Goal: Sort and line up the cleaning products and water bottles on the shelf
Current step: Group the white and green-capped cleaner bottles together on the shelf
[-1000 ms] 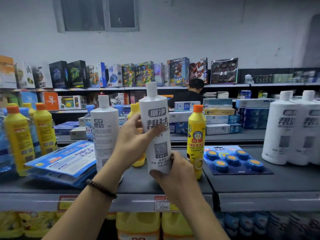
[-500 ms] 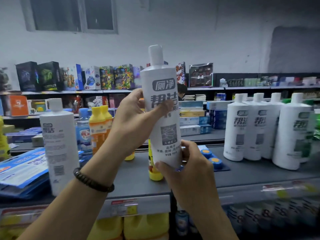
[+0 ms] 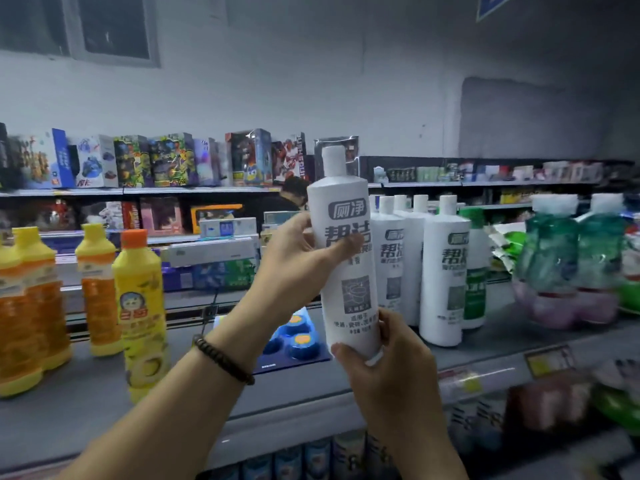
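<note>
Now: white cleaner bottle [image 3: 346, 258] carried upright above shelf [image 3: 207, 403].
Left hand [image 3: 294, 258] grips mid-body, right hand [image 3: 384, 362] grips base; matching white bottles [image 3: 440, 278] just to the right, right hand nearer.

You see colourful toy boxes [image 3: 166, 161] in a row along the far shelf [image 3: 207, 190], a person [image 3: 292, 190] near its middle, and a dark window [image 3: 110, 26] above.
</note>
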Tool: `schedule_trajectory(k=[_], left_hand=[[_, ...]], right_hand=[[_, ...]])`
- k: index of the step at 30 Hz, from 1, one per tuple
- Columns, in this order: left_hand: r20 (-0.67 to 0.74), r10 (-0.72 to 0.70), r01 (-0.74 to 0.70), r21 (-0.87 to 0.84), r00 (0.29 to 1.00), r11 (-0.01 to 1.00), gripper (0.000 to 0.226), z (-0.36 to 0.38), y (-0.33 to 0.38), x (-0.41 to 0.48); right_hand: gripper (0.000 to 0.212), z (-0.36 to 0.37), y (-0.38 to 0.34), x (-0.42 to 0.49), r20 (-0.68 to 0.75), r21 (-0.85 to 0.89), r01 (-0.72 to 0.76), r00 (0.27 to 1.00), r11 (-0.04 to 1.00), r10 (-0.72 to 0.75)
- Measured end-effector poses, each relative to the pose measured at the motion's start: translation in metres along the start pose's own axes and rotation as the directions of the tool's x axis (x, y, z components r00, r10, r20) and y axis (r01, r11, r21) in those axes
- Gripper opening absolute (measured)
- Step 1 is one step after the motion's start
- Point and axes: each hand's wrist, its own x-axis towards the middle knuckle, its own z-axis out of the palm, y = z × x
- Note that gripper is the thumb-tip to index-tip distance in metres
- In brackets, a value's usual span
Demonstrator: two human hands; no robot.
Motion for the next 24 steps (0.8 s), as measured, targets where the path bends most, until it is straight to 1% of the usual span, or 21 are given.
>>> schedule_trajectory(k=[2, 6, 8, 11, 15, 20, 22, 24], left_hand=[[0.016, -0.018, 0.018, 0.016, 1.000, 1.000, 0.027, 0.021, -0.013, 0.009], [0.018, -0.042, 0.041, 0.069, 0.999, 0.997, 0.025, 0.056, -0.032, 0.021], [0.014, -0.049, 0.047, 0.099, 0.999, 0.994, 0.024, 0.072, -0.039, 0.026], [0.017, -0.079, 0.077, 0.126, 0.997, 0.989, 0.027, 0.092, -0.051, 0.037], [0.006, -0.077, 0.075, 0.178, 0.997, 0.981, 0.041, 0.112, -0.069, 0.046], [-0.016, -0.051, 0.053, 0.308, 0.999, 0.950, 0.040, 0.122, -0.078, 0.049], [-0.005, -0.063, 0.061, 0.344, 0.998, 0.937, 0.043, 0.124, -0.075, 0.051], [0.001, -0.032, 0.029, 0.421, 0.999, 0.907, 0.048, 0.128, -0.072, 0.051]], right_hand=[[0.051, -0.007, 0.018, 0.007, 0.006, -0.052, -0.036, 0.999, 0.998, 0.036], [0.067, -0.014, 0.046, 0.020, 0.011, -0.159, -0.108, 0.994, 0.981, 0.111], [0.068, -0.016, 0.057, 0.027, -0.018, -0.242, -0.130, 0.991, 0.962, 0.129], [0.072, -0.020, 0.068, 0.035, -0.029, -0.332, -0.203, 0.978, 0.921, 0.205], [0.070, -0.023, 0.085, 0.044, -0.048, -0.400, -0.230, 0.972, 0.887, 0.230], [0.060, -0.024, 0.094, 0.053, -0.051, -0.404, -0.221, 0.974, 0.888, 0.220], [0.057, -0.024, 0.095, 0.056, -0.054, -0.425, -0.220, 0.975, 0.878, 0.218], [0.058, -0.024, 0.096, 0.058, -0.062, -0.445, -0.214, 0.976, 0.869, 0.209]])
